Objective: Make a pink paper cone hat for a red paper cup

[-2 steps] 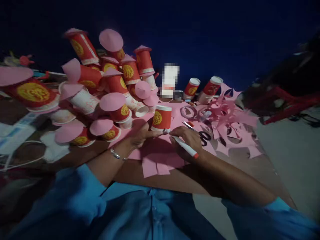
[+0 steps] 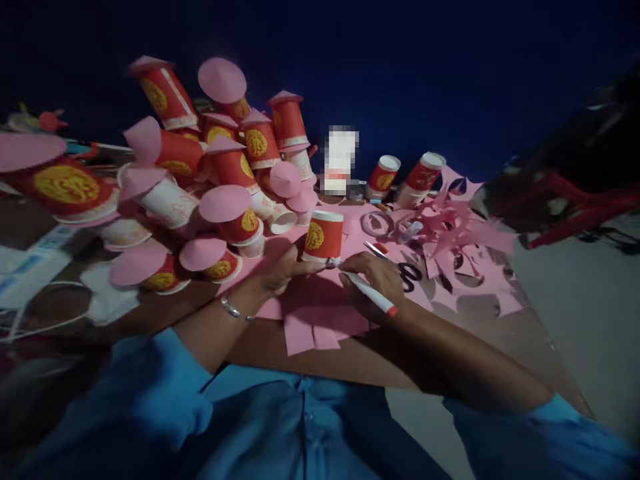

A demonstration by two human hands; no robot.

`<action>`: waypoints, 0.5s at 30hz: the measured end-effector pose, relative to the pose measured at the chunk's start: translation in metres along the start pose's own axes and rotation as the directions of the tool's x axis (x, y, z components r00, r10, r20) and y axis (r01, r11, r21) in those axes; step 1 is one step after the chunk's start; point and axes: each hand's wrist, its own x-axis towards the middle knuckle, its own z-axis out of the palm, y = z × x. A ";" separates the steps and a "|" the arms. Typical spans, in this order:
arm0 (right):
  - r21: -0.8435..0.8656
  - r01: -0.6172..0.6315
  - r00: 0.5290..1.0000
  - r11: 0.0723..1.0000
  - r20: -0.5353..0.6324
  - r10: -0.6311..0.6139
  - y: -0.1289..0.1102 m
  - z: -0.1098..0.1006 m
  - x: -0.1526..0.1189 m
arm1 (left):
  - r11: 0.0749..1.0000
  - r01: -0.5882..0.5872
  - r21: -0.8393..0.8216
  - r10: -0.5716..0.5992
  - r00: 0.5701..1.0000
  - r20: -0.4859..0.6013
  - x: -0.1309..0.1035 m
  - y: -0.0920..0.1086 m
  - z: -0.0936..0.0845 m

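Observation:
A red paper cup (image 2: 324, 237) with a yellow round emblem stands on pink paper (image 2: 320, 303) in front of me. My left hand (image 2: 286, 272) holds the cup low on its left side, with the thumb stretched along its bottom edge. Some of the left fingers are hidden behind the cup. In my right hand (image 2: 376, 277) is a white marker pen (image 2: 370, 293) with a red end pointing back towards me. The pen's other end reaches the base of the cup, close to my left thumb; its tip is hard to make out.
Several red cups with pink paper cones (image 2: 225, 203) crowd the left side. Black-handled scissors (image 2: 410, 275) and a tape roll (image 2: 377, 224) lie right of the cup, near pink paper scraps (image 2: 457, 233). Two cup stacks (image 2: 384, 179) stand behind. A white mask (image 2: 111, 293) lies left.

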 end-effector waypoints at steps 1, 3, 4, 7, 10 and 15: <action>0.006 -0.003 1.000 1.000 -0.002 0.003 0.000 0.000 0.000 | 1.000 -0.006 0.007 0.006 1.000 -0.003 0.000 0.000 0.000; 0.020 -0.007 1.000 1.000 -0.007 0.007 0.000 0.001 0.000 | 1.000 -0.008 0.025 0.008 1.000 -0.009 0.000 -0.001 -0.001; 0.026 -0.008 1.000 1.000 -0.009 0.008 0.000 0.001 0.000 | 0.999 -0.002 0.037 0.002 1.000 -0.009 0.000 -0.001 -0.002; 0.057 0.003 1.000 0.998 -0.022 -0.002 0.000 0.001 -0.001 | 0.999 0.014 0.052 -0.014 1.000 0.004 0.001 -0.004 -0.005; 0.080 0.020 0.999 0.997 -0.028 -0.018 -0.001 -0.001 -0.001 | 0.998 0.009 0.056 -0.010 1.000 0.022 0.001 -0.006 -0.007; 0.079 0.033 0.999 0.996 -0.008 -0.032 0.000 -0.002 0.000 | 0.998 0.018 0.059 -0.020 0.999 0.032 0.002 -0.005 -0.007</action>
